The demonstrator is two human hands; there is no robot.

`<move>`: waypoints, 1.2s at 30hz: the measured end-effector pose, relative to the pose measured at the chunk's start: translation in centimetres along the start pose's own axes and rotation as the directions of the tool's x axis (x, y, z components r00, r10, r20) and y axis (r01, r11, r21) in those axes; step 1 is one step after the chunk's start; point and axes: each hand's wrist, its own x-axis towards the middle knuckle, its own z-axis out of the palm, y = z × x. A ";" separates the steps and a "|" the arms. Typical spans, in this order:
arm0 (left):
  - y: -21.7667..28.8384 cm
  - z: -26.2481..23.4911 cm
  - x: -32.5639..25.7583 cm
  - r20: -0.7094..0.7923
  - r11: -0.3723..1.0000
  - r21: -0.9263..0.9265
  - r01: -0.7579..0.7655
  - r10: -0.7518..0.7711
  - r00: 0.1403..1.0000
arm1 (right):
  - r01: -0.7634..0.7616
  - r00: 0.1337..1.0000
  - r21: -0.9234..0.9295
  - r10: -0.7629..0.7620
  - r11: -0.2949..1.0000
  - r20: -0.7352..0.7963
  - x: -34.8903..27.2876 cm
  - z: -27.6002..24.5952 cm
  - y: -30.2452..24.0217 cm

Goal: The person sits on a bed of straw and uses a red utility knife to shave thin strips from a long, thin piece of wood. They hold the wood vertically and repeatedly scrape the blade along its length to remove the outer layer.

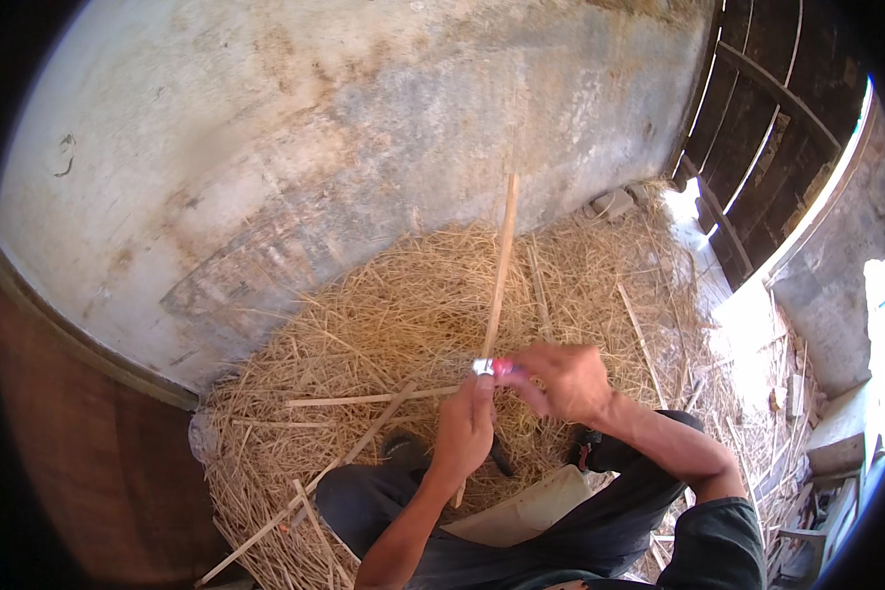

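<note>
A long, pale wooden strip (501, 270) runs up from between my knees and leans away toward the wall. My left hand (465, 430) is closed around its lower part, with the thumb on top. Just above that thumb, against the strip, is a small red-and-white thing (501, 367) whose kind I cannot make out. Bent over its red end are the fingers of my right hand (568, 382), slightly blurred, and they seem to pinch it. The strip's lower end shows below my left hand, near a pale, flat-sided piece (521, 508) between my legs.
Loose straw (383, 324) covers the ground around me. Several more strips lie on it, one crosswise (369, 399) to the left of my hands. A stained, pale wall (364, 147) rises ahead. Dark wooden boards (772, 128) stand at the far right, with bright light beneath.
</note>
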 end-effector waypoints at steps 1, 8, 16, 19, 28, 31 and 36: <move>0.0 0.0 -0.2 0.001 0.999 0.037 0.001 -0.001 1.000 | -0.020 0.999 0.025 0.021 0.999 -0.037 0.4 -0.1 0.7; -0.4 0.9 -1.6 0.145 0.995 0.095 0.008 -0.022 0.989 | -0.352 0.894 -0.138 0.290 0.926 -0.340 3.3 -4.9 7.9; 0.3 1.1 -2.8 0.306 0.985 0.169 0.032 -0.083 0.948 | -0.670 0.682 -0.047 0.590 0.740 -0.433 3.7 -8.0 15.4; 0.5 0.9 -2.4 0.314 0.986 0.110 0.126 -0.155 0.937 | -0.740 0.617 -0.052 0.645 0.671 -0.451 2.1 -9.0 17.6; -0.4 -0.8 0.7 0.583 0.740 -0.409 0.534 -0.238 0.777 | -0.610 0.767 0.436 0.632 0.662 0.111 1.4 -5.6 10.3; -0.3 -0.6 1.0 0.674 0.607 -0.551 0.573 -0.081 0.734 | -0.566 0.799 0.626 0.544 0.536 0.257 1.4 -4.7 5.8; -1.0 -0.5 1.0 0.751 0.462 -0.613 0.641 0.089 0.655 | -0.535 0.815 0.789 0.431 0.304 0.387 1.9 -4.1 2.6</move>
